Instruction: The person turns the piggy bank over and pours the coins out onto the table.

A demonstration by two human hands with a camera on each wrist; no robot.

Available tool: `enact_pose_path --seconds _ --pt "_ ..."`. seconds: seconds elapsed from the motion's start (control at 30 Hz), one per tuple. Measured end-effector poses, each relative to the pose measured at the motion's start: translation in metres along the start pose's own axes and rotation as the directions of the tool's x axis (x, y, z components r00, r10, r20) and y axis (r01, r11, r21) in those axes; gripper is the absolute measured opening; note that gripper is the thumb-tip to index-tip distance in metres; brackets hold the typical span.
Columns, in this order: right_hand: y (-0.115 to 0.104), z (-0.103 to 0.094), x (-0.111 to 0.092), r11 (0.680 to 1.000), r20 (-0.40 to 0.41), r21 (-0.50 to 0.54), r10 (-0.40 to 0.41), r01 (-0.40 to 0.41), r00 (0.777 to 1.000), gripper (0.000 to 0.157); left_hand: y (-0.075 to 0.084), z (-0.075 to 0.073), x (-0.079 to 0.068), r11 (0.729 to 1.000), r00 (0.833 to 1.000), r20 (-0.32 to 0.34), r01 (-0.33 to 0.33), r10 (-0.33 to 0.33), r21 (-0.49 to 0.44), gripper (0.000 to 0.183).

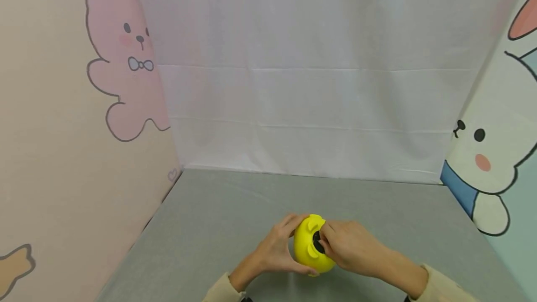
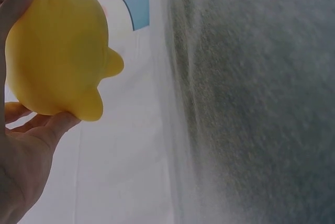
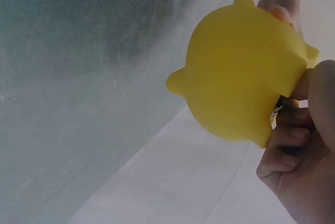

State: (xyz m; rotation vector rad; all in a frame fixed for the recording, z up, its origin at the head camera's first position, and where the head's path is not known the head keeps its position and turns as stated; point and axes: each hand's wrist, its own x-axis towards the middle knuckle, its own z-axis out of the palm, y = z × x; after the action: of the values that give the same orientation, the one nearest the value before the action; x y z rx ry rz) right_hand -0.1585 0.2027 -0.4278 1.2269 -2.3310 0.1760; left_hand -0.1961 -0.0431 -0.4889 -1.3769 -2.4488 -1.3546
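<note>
Beige sleeves (image 1: pixel 440 285) front our table (image 1: pixel 218 227); our curled right hand (image 1: pixel 356 248), pinch unclear, half-hides the black disc (image 1: pixel 317 242) on a knobbly yellow toy (image 1: pixel 304 243) our left hand (image 1: pixel 278 248) grips, near right of centre

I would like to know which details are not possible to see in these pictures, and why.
Black disc: head view, partly covered by the right hand.
Left hand: left wrist view, cut off by the left edge.
Dark marking beside the rounded yellow object: right wrist view, too small to read.
Left sleeve: head view, cut off by the bottom edge.
</note>
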Motion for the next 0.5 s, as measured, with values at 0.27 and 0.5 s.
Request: enact_pose_path --seconds 0.27,0.5 --pt "-0.0055 -0.0029 0.0038 0.996 0.049 0.02 0.087 -0.088 0.995 0.022 0.0031 -0.0016 -0.0012 0.998 1.0 -0.028 0.009 -0.007 0.063 0.107" --pt "-0.0079 -0.0044 0.0045 0.993 0.065 0.04 0.109 -0.112 0.992 0.022 0.0042 -0.0014 -0.0027 0.997 1.0 -0.027 0.009 -0.007 0.079 0.107"
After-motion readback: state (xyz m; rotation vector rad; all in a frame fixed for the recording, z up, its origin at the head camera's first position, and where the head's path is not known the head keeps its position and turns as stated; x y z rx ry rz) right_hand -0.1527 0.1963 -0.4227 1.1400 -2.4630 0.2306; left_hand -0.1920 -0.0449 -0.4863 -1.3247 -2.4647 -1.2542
